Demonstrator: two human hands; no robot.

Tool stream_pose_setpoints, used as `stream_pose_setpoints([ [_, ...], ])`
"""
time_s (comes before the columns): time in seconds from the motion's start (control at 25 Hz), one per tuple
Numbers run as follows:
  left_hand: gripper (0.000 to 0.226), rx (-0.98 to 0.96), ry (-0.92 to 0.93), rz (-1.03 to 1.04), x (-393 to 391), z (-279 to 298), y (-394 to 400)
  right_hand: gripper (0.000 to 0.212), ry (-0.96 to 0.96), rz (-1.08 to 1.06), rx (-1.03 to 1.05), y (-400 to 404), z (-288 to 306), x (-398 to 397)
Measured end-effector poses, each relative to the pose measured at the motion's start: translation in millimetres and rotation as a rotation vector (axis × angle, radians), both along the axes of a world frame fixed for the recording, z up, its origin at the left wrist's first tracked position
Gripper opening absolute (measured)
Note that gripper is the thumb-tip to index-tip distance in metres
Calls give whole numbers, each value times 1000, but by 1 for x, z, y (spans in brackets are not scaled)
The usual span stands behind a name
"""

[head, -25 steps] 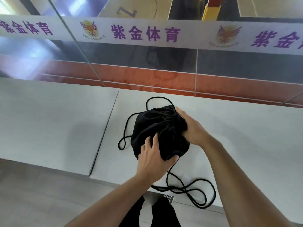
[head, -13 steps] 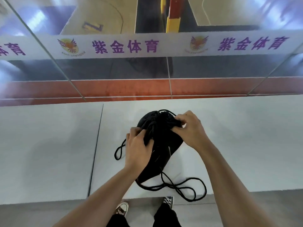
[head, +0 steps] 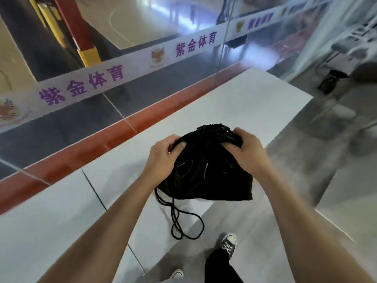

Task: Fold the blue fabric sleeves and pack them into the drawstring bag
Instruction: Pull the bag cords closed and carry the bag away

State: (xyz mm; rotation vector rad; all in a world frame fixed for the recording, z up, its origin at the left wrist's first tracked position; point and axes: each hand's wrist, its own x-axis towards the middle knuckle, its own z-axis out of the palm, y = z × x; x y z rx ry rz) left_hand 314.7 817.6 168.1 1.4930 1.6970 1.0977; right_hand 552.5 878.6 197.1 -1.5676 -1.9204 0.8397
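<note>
The black drawstring bag (head: 206,172) is held up over the front edge of the white bench (head: 234,107), its gathered mouth pointing away from me. My left hand (head: 163,154) grips the bag's upper left side. My right hand (head: 247,150) clutches the bunched top at the right. The black cords (head: 183,223) hang in loops below the bag. No blue fabric sleeves are visible; the bag's inside is hidden.
A glass wall with a white banner (head: 122,72) carrying purple characters runs behind the bench, with a red strip (head: 102,144) at its base. My feet in sneakers (head: 229,245) stand on the grey floor. Blurred furniture (head: 342,64) sits at the right.
The bag has been lifted off the bench toward me with both hands around its top. The view has swung to the right, and the cords now dangle free.
</note>
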Motion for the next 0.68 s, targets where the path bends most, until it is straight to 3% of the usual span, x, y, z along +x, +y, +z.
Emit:
stream_pose_setpoints([
  [0.36,11,17,-152,-483,168,52,-25,37,199,-313,-225,-176,39,201],
  [0.6,17,-6,-159,-851,320,60,-129,11,267,-724,-201,-384,27,308],
  [0.68,22,-20,-164,-975,367,63,-179,26,204,-849,-116,-459,25,332],
])
